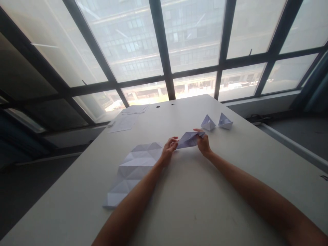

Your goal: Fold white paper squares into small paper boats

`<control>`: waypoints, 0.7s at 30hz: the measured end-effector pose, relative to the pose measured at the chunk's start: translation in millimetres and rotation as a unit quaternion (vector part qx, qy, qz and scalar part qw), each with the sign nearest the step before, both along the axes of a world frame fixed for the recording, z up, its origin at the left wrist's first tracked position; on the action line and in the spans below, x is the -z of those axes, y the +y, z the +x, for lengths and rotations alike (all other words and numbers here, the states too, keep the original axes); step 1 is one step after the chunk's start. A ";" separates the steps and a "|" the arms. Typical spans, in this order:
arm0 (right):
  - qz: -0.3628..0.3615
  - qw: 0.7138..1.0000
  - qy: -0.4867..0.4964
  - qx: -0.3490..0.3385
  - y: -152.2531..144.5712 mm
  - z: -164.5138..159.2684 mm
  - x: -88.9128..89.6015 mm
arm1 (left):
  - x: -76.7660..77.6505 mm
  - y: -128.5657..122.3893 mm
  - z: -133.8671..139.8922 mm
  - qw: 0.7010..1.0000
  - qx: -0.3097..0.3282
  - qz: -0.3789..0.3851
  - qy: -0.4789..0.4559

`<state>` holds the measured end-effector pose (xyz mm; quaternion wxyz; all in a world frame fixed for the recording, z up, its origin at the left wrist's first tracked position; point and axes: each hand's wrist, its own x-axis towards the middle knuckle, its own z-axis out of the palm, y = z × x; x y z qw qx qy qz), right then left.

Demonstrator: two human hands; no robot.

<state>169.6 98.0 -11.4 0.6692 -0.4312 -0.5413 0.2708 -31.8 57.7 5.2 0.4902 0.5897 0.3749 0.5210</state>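
Between my hands, just above the white table (184,191), is a folded sheet of paper (188,139) with slanted creases. My left hand (169,147) is closed on its left end, the fingers pinching the edge. At the other end my right hand (203,141) grips the paper, thumb and fingers wrapped round its right corner. Left of my left forearm lies a creased paper sheet (138,165) with a pattern of triangular folds, partly covered by that arm. Two folded paper pyramids, one (208,123) beside the other (225,121), stand beyond my right hand.
Flat paper sheets (125,121) lie at the table's far left, with a small white object (110,124) by their edge. Two round holes, one (158,106) larger, pierce the tabletop's far end. A framed window wall (166,51) rises behind; a pale rail (294,147) runs at right.
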 end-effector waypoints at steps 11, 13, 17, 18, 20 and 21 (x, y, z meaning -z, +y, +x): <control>-0.180 0.981 -0.017 -0.075 -15.3 -4.2 -15.9 | -7.4 5.8 -16.8 0.995 -0.030 -0.065 -0.066; -0.201 0.973 -0.043 -0.107 -18.0 -6.0 -17.7 | -9.2 6.8 -17.7 0.996 -0.056 -0.038 -0.061; -0.256 0.944 -0.093 -0.186 -25.7 -15.1 -17.8 | -22.8 4.3 -13.4 0.992 -0.098 0.077 0.019; -0.263 0.938 -0.107 -0.197 -28.1 -18.1 -17.8 | -27.4 2.9 -11.4 0.988 -0.094 0.107 0.066; -0.265 0.930 -0.147 -0.208 -32.5 -23.6 -18.5 | -35.5 0.0 -7.0 0.971 -0.072 0.154 0.170; -0.264 0.927 -0.166 -0.209 -34.4 -25.7 -19.3 | -38.3 -1.2 -4.9 0.960 -0.057 0.171 0.215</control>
